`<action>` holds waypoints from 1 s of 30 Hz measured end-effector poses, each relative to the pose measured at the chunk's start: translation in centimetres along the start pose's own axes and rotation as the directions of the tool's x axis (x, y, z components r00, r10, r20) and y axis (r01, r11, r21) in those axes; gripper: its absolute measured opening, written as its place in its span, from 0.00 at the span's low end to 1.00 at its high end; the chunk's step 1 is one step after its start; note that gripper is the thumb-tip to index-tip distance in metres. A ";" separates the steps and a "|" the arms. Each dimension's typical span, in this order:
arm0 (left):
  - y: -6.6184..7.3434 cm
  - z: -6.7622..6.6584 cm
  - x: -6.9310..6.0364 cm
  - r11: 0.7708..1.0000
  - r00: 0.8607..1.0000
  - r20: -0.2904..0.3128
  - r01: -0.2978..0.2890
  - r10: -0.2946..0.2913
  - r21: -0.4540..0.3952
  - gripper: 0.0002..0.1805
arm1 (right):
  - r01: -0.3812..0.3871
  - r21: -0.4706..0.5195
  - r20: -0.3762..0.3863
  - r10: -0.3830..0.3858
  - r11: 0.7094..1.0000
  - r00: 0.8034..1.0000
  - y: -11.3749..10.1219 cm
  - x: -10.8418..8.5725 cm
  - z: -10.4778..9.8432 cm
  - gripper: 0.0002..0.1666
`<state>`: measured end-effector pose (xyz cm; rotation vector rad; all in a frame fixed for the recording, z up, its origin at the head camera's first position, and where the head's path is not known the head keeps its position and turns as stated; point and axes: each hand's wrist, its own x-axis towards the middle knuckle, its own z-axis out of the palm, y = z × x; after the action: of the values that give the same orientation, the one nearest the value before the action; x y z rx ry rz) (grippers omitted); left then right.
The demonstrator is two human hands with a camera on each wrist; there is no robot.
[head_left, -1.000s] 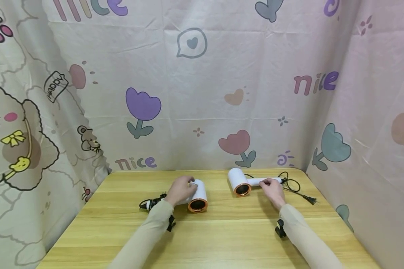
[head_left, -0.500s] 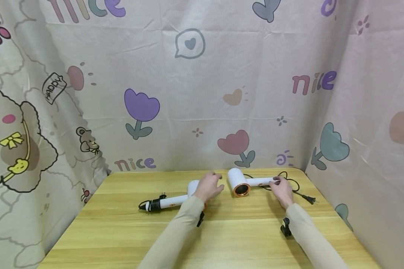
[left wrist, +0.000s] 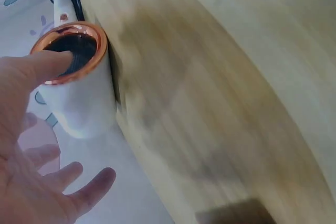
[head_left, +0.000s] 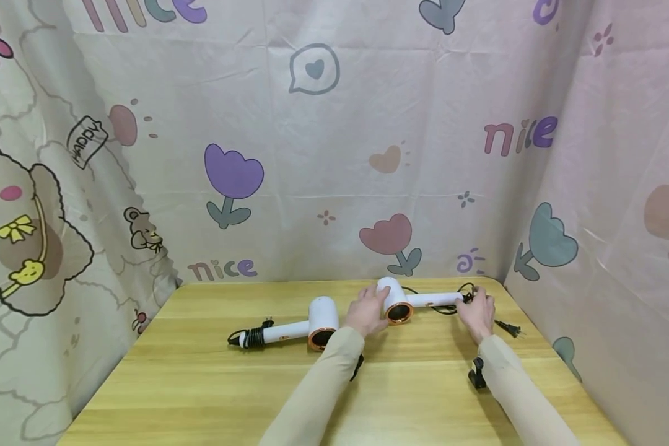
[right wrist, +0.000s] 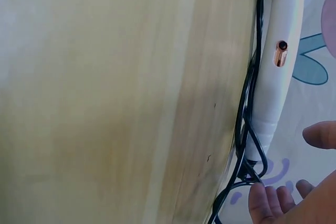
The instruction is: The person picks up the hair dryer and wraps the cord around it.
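Two white hair dryers with copper rims lie on the wooden table. The right dryer [head_left: 435,300] has a loose black cord [right wrist: 245,108] along its handle. At its head is my left hand [head_left: 367,313], fingers spread; in the left wrist view the thumb of that hand [left wrist: 26,145] overlaps the dark nozzle [left wrist: 79,51]. My right hand [head_left: 477,314] is by the handle's end, and in the right wrist view its fingers [right wrist: 273,203] are parted beside the cord. The left dryer [head_left: 322,319], cord wound round its handle end, is untouched.
A patterned curtain [head_left: 312,155] hangs behind the table [head_left: 201,396] and along both its sides. The plug [head_left: 509,328] lies near the table's right edge, and another black plug [head_left: 267,322] stands up beside the left dryer's handle.
My left hand has moved right, from the left dryer to the head of the right one. My right hand has slid right along the handle to its end and the cord.
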<state>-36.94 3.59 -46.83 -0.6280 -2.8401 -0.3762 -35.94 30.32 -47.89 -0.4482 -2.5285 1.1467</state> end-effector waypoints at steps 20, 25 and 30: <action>3.5 2.0 -0.5 0.948 0.974 -0.133 0.140 -0.184 -0.287 0.21 | -0.010 -0.047 0.171 0.018 0.999 0.985 0.7 0.4 -0.6 0.43; 2.4 2.0 0.0 0.811 0.908 -0.158 0.255 -0.388 -0.526 0.23 | 0.030 -0.079 0.244 -0.010 0.996 0.970 0.6 0.4 -0.6 0.38; 1.3 1.9 0.0 0.566 0.856 0.022 0.360 -0.516 -0.742 0.45 | 0.075 -0.089 0.265 -0.049 0.993 0.963 0.8 0.3 -0.7 0.33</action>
<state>-36.67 5.33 -48.33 0.0732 -2.5232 -1.6186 -35.79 31.34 -48.03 -0.2520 -2.8149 1.1268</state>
